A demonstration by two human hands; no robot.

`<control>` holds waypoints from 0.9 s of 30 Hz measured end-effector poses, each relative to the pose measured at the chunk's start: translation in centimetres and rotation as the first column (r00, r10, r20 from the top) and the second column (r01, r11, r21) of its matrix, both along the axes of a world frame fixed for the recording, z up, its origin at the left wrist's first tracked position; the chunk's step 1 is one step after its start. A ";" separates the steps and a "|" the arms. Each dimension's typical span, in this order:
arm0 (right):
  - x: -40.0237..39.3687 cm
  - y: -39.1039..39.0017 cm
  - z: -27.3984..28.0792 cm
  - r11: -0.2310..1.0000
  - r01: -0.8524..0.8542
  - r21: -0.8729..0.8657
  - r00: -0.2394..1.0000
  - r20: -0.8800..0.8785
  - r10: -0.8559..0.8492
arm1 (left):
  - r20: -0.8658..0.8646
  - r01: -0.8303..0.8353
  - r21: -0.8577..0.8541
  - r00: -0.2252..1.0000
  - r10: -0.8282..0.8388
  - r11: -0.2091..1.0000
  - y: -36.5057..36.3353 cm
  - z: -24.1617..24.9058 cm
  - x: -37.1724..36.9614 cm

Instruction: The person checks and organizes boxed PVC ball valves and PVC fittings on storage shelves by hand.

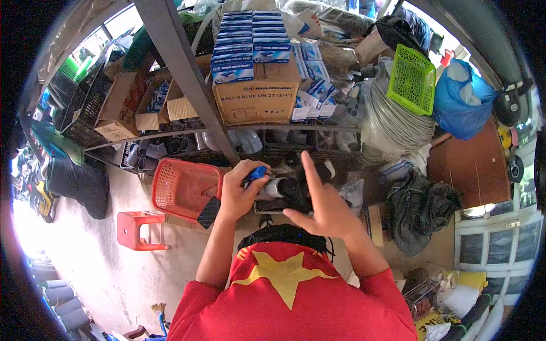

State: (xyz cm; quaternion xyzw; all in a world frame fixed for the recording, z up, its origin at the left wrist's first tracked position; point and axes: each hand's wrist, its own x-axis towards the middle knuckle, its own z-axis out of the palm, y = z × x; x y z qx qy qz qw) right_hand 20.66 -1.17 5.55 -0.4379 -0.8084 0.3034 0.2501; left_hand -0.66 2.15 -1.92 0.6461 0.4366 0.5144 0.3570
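Across the far side, a long shelf [330, 129] with a brown carton [256, 102] as base for stacked blue-and-white boxes [233, 67], probably for compact storage of like goods. To the right, a pale coil [392, 119] under a green basket [410, 82], perhaps for want of other room. At left, a red basket [187, 184] and, just beside, a red stool [136, 230], likely for handy reach. Above the lap, the right hand [326, 211] spread wide, with extended index finger and nothing visible in its grasp; the left hand [242, 190] narrowed to a pinch, presumably for control. Between both hands, a grey cylindrical piece [274, 187]. Smallest, between left thumb and fingers, a small blue item [257, 173], exact kind unclear.
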 end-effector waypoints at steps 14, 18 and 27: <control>-1.5 2.2 -7.5 0.975 0.113 -0.191 0.867 -0.460 -0.191 | -0.149 0.265 -0.031 0.952 -0.267 0.964 1.7 3.2 0.5; -0.8 2.5 -5.7 0.880 0.065 -0.470 0.636 -0.660 -0.400 | -0.027 0.297 0.134 0.955 -0.297 0.945 1.6 3.1 0.3; -0.1 1.5 -3.7 0.989 0.083 -0.124 0.953 -0.281 -0.115 | 0.418 0.064 -0.160 0.908 0.009 0.985 -1.1 2.6 3.3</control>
